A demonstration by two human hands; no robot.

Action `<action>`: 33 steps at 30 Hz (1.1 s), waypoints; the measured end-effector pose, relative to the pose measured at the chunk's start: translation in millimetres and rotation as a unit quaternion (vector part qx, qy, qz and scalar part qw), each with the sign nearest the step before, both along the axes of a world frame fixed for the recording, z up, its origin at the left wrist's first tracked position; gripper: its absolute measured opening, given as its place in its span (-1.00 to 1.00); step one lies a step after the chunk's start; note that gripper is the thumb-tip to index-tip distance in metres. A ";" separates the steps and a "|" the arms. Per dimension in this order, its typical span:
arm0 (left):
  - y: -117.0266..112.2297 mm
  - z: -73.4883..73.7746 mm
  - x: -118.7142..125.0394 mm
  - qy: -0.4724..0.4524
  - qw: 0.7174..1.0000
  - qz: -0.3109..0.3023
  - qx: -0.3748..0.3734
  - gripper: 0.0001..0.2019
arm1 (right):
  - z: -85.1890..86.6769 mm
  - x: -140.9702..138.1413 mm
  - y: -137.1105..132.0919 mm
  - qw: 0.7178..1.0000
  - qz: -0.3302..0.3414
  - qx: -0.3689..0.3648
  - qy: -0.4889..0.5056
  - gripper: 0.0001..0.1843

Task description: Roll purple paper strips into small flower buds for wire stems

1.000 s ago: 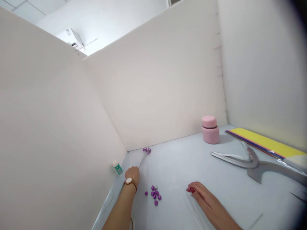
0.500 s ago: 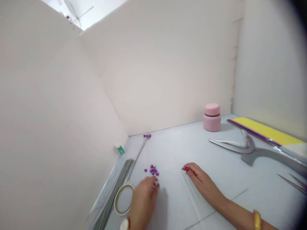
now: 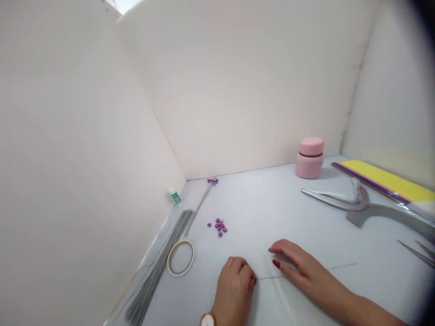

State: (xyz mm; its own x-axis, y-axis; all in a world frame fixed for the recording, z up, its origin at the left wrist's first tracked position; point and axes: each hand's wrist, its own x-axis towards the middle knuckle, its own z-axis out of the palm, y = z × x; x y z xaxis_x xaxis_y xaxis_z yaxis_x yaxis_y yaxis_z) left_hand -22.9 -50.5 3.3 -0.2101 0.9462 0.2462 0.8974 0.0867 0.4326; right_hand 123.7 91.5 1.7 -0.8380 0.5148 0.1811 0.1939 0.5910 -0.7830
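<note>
Two hands are in view. The left hand [image 3: 234,290] has its fingers [image 3: 243,269] curled together, with the tips closed on the end of one thin wire [image 3: 341,266]. The wire lies almost flat and straight, running from those fingertips across the table and under the right hand [image 3: 301,269]. The right hand's fingers [image 3: 282,246] are extended and slightly apart, with red-painted nails. They sit over the wire, but whether they grip it cannot be told. One wristwatch [image 3: 207,320] shows on the left wrist.

Just beyond the left hand lies one roll of tape [image 3: 181,241], near a single bundle of thin grey-green wires [image 3: 159,253] along the left wall. One more wire [image 3: 204,201] lies by itself between the bundle and the back wall, with purple beads [image 3: 212,181] clustered at its tip. Roughly ten small purple flower beads [image 3: 219,226] lie loose on the pale tabletop [image 3: 272,199], one slightly apart.

Farther out stand one small bottle [image 3: 175,196] with a green label in the corner and one pink jar [image 3: 309,158] at the back wall. To the right are one pair of large grey shears [image 3: 360,203], a yellow stack of sheets [image 3: 384,188] and a pointed metal tool [image 3: 418,253].
</note>
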 end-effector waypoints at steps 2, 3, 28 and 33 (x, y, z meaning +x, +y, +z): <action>3.3 5.7 2.2 -0.006 1.000 0.012 0.002 -0.83 | -6.2 1.9 -4.1 0.998 0.037 0.042 -0.011 -0.78; 2.8 8.4 0.3 -0.009 1.000 0.022 0.005 -0.84 | -8.6 1.9 -5.4 0.997 0.052 0.059 -0.021 -0.79; 3.2 1.7 4.2 -0.043 0.998 0.048 -0.010 -0.82 | -5.9 2.6 3.0 0.991 0.055 0.122 -0.020 -0.81; 3.5 2.1 0.5 -0.047 0.996 0.074 0.003 -0.83 | 4.4 7.5 4.5 0.993 0.061 0.096 -0.017 -0.81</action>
